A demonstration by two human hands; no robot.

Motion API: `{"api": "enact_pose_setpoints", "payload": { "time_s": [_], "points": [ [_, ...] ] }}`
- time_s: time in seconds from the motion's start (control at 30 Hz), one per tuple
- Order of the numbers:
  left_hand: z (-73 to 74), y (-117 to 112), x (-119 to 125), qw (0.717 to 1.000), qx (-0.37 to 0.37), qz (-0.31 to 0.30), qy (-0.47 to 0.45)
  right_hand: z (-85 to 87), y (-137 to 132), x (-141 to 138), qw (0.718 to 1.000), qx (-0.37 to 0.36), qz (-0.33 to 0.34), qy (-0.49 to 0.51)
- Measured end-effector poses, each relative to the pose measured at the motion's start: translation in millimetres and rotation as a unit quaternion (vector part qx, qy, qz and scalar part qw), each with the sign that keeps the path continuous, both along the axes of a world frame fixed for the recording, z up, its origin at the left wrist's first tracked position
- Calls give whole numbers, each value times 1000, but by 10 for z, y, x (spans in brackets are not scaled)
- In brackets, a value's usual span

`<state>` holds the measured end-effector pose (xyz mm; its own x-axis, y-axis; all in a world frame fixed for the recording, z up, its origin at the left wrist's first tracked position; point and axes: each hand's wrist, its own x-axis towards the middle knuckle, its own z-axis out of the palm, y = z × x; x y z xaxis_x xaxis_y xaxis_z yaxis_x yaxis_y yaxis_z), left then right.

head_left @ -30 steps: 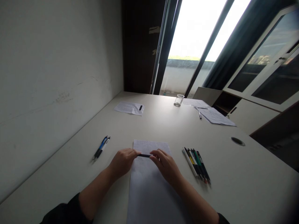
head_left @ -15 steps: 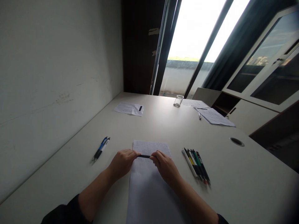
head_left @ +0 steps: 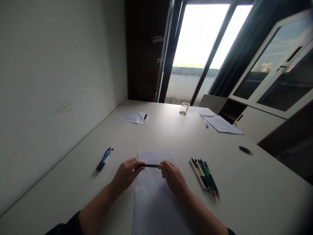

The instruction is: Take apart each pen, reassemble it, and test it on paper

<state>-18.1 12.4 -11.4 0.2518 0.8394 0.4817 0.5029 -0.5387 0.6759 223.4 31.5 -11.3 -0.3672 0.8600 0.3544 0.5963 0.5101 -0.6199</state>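
Note:
A slim black pen [head_left: 150,165] lies level across the space between my two hands, over a sheet of paper [head_left: 156,202] with lines of writing near its top. My left hand [head_left: 127,173] pinches the pen's left end between thumb and fingers. At the other end, my right hand [head_left: 173,176] is closed around the tip, which its fingers hide. To the right of that hand rests a row of several pens [head_left: 204,176] side by side. Two pens, a blue one [head_left: 102,160] and a white-and-black one [head_left: 105,160], lie left of my left hand.
The white desk [head_left: 161,133] meets a wall [head_left: 61,65] on the left. Farther back are a crumpled sheet [head_left: 133,117], a glass jar [head_left: 184,108], stacked papers [head_left: 222,124] and a single pen [head_left: 206,123]. A round cable hole [head_left: 245,150] is set in the desk at right.
The left fingers have shifted a little left along the pen, so more of its length shows. The right hand keeps its grip. The camera view has tilted slightly.

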Motion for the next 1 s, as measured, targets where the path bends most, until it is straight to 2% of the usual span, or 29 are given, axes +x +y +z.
{"api": "enact_pose_setpoints", "payload": {
  "time_s": [0.1, 0.2, 0.3, 0.43, 0.57, 0.7, 0.83, 1.0],
  "points": [
    [10, 17, 1, 989, -59, 28, -130, -3, -12, -4, 1000, -12, 5, 12],
    [-27, 56, -4, 958, -119, 39, -259, -10, -30, -19, 1000, -13, 26, 6],
    [-95, 100, -14, 930, -146, 36, -336, -18, -43, -32, 999, 13, 44, -12],
    [-153, 134, -24, 921, -157, 39, -353, -12, -57, -40, 997, 44, 51, -40],
    [-143, 132, -20, 920, -159, 37, -355, 26, -90, -49, 995, 53, 53, -63],
    [-120, 116, -24, 925, -158, 28, -344, 52, -116, -61, 995, 35, 52, -72],
    [-104, 112, -24, 926, -154, 25, -343, 49, -119, -73, 997, 6, 66, -42],
    [-66, 101, 40, 896, -139, 39, -419, 69, -158, -132, 998, 5, 66, -21]
  ]
}}
